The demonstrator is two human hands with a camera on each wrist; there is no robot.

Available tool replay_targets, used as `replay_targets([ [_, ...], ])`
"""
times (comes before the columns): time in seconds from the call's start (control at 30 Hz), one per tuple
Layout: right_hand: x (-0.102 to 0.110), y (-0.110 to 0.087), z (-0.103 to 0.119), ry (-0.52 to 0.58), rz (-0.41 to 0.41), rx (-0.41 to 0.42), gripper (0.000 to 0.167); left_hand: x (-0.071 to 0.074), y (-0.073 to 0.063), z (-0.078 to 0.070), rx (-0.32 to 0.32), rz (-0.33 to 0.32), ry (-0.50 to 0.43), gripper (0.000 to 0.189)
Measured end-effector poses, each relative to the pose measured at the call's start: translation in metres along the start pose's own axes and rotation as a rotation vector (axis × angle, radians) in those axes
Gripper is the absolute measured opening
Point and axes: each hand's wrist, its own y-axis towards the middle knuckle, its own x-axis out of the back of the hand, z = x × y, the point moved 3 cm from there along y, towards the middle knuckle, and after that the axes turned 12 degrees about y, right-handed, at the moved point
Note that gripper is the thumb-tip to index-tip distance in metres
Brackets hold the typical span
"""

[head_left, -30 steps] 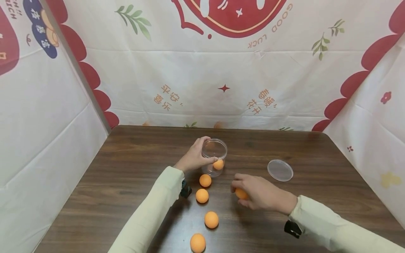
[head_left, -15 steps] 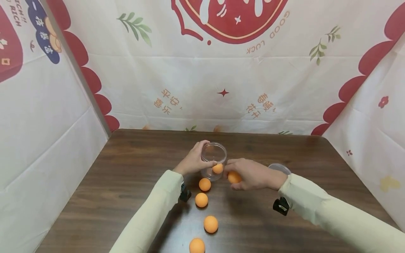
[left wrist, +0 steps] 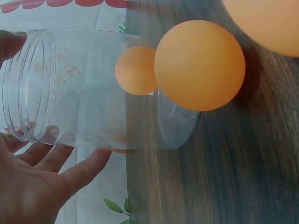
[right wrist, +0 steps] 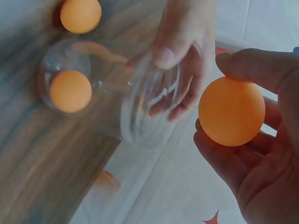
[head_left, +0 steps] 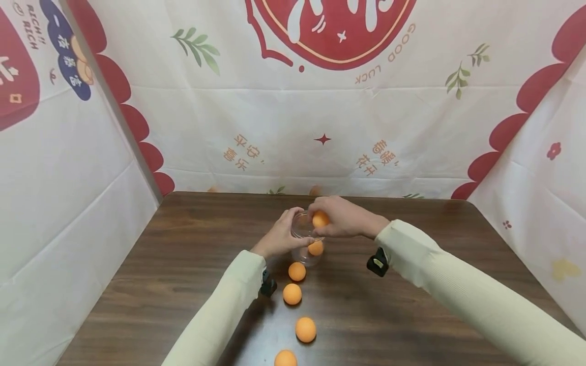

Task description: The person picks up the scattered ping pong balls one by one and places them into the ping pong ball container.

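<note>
My left hand (head_left: 280, 236) grips a clear plastic jar (left wrist: 93, 88) around its threaded rim, thumb on the near side. The jar stands upright on the table with its mouth uncovered. One orange ping-pong ball (right wrist: 71, 91) lies inside at the bottom. Right over the jar's mouth, my right hand (head_left: 341, 217) pinches another orange ping-pong ball (right wrist: 231, 111) between thumb and fingers. In the head view this held ball overlaps the rim.
Several loose ping-pong balls run in a rough line toward me, the closest ball (head_left: 297, 271) right by the jar's base. Others are a ball (head_left: 292, 294) and a ball (head_left: 305, 330). A printed cloth (head_left: 256, 117) hangs behind the dark wooden table (head_left: 192, 244).
My right hand has carried its ball leftward and away from me, up over the jar's mouth. The left hand keeps its grip. The clear lid on the right is now hidden behind my right arm.
</note>
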Motion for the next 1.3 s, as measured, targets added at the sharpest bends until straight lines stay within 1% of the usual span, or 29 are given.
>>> replay_targets([
  [0.13, 0.001, 0.014, -0.003, -0.016, -0.022, -0.003, 0.015, 0.0, 0.0, -0.002, -0.012, -0.005, 0.003, 0.074],
  [0.23, -0.002, 0.02, -0.008, -0.016, -0.021, -0.019, 0.015, -0.002, 0.001, -0.002, -0.01, 0.009, 0.001, 0.077],
  [0.33, -0.008, 0.024, -0.015, -0.009, -0.011, -0.045, 0.015, -0.004, 0.002, -0.002, -0.004, 0.021, 0.003, 0.08],
  [0.47, -0.016, 0.028, -0.022, 0.008, 0.006, -0.075, 0.017, -0.004, 0.002, -0.003, -0.007, 0.017, 0.0, 0.081],
  [0.67, -0.029, 0.031, -0.029, 0.031, 0.056, -0.126, 0.015, -0.003, 0.002, -0.003, -0.02, 0.021, 0.0, 0.08],
  [0.8, -0.035, 0.032, -0.029, 0.023, 0.086, -0.129, 0.01, -0.003, 0.001, -0.002, -0.027, 0.02, -0.007, 0.079],
  [0.93, -0.038, 0.034, -0.029, 0.016, 0.099, -0.131, 0.009, -0.002, -0.001, -0.002, -0.034, 0.013, -0.018, 0.077],
  [1.13, -0.04, 0.037, -0.028, -0.016, 0.1, -0.11, 0.01, 0.0, -0.001, 0.0, -0.04, -0.008, -0.014, 0.073],
  [1.3, -0.041, 0.037, -0.029, -0.026, 0.092, -0.083, 0.01, 0.001, -0.002, 0.001, -0.037, -0.004, -0.011, 0.072],
])
